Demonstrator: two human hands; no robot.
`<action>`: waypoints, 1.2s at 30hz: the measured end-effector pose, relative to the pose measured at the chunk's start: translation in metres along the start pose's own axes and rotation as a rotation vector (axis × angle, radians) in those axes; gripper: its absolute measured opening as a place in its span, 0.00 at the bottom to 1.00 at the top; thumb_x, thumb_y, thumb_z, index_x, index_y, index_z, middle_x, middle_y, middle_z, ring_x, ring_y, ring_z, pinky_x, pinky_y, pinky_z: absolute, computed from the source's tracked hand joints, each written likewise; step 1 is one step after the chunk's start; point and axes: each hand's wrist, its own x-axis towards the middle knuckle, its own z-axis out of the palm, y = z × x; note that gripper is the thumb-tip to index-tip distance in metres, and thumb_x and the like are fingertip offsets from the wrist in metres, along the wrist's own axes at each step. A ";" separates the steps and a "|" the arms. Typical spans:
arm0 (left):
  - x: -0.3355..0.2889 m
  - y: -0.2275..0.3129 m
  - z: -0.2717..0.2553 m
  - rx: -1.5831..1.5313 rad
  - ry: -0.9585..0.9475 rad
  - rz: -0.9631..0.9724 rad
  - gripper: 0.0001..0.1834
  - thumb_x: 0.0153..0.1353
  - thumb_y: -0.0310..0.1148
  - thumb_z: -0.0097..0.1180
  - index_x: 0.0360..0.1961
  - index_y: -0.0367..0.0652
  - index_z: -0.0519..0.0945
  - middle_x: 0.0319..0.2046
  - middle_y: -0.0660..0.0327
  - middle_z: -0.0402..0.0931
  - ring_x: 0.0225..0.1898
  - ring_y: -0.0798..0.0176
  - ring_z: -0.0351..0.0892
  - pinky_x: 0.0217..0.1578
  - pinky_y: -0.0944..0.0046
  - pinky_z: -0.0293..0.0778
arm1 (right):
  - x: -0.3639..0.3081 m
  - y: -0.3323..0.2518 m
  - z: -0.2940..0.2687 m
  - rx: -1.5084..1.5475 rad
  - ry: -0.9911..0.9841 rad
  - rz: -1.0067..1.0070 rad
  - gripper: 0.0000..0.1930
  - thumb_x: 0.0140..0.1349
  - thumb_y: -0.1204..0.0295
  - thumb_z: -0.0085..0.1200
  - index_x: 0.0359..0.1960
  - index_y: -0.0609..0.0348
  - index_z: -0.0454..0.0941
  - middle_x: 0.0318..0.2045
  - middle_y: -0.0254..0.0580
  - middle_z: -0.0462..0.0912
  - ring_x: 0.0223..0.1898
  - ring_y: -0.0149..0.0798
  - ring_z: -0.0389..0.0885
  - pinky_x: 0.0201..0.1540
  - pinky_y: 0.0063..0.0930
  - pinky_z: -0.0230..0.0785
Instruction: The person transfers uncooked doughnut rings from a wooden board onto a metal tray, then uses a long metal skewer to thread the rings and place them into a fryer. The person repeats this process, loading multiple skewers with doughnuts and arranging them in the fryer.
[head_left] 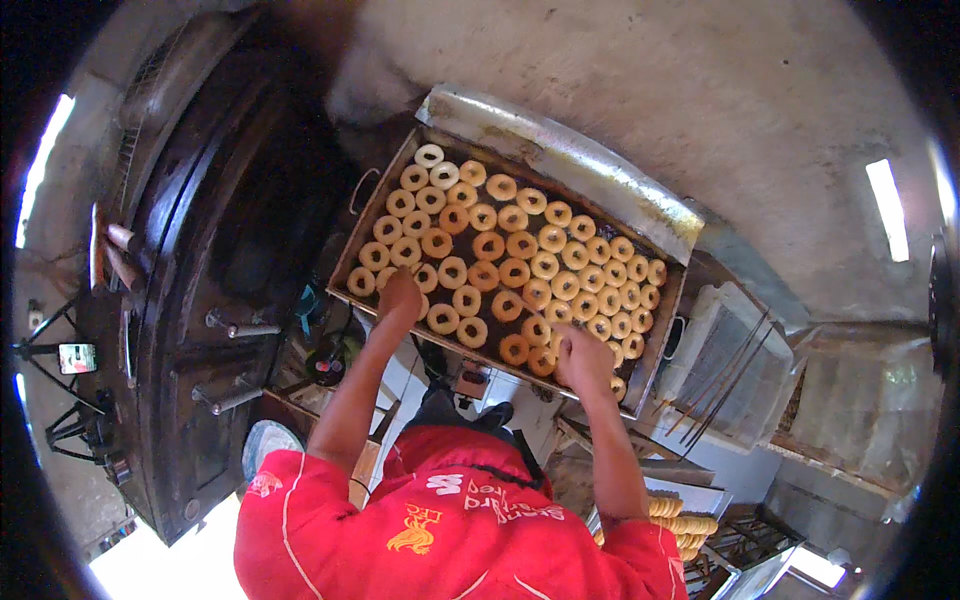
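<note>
A wide rectangular metal frying pan (352, 300) holds many ring doughnuts (488, 245) in dark oil. They range from pale at the far left corner to golden brown in the middle. My left hand (400, 297) is closed above the pan's near left part, next to several pale-gold rings; what its fingers grip is too small to make out. Over the near right part hangs my right hand (583, 360), its fingers closed round what looks like a thin stick (538, 314) pointing in among the rings. My hands hide a few rings.
A bent metal sheet (570, 150) stands along the pan's far edge. Long thin rods (735, 375) lean over a translucent bin (715, 345) at the right. Stacked doughnuts (680, 525) are near my right elbow. Left stands a dark wooden cabinet (215, 400) with handles.
</note>
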 end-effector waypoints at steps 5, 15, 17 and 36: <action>-0.008 0.017 0.034 0.018 0.010 0.027 0.20 0.69 0.28 0.56 0.60 0.31 0.74 0.55 0.38 0.80 0.56 0.36 0.82 0.52 0.43 0.82 | -0.030 0.006 0.016 0.025 -0.040 0.029 0.18 0.64 0.71 0.56 0.53 0.36 0.87 0.37 0.47 0.87 0.37 0.53 0.87 0.40 0.47 0.80; -0.062 0.018 0.073 0.031 0.119 0.430 0.14 0.63 0.28 0.57 0.47 0.29 0.76 0.37 0.40 0.83 0.42 0.30 0.83 0.42 0.40 0.80 | -0.092 0.053 0.013 0.028 -0.063 0.039 0.18 0.62 0.71 0.58 0.53 0.37 0.88 0.43 0.45 0.90 0.43 0.49 0.89 0.42 0.47 0.82; -0.075 0.026 0.069 0.030 0.147 0.408 0.08 0.61 0.22 0.55 0.41 0.31 0.78 0.34 0.37 0.83 0.39 0.34 0.85 0.40 0.42 0.81 | -0.100 0.042 -0.010 0.051 0.031 -0.005 0.17 0.62 0.71 0.57 0.51 0.38 0.88 0.39 0.44 0.89 0.39 0.50 0.89 0.41 0.46 0.81; -0.001 0.002 -0.039 -0.130 0.351 0.377 0.12 0.71 0.29 0.48 0.49 0.32 0.76 0.44 0.37 0.83 0.46 0.29 0.82 0.46 0.35 0.78 | -0.026 0.005 0.041 0.152 0.081 0.100 0.23 0.63 0.70 0.58 0.60 0.33 0.83 0.37 0.47 0.89 0.37 0.55 0.88 0.40 0.50 0.81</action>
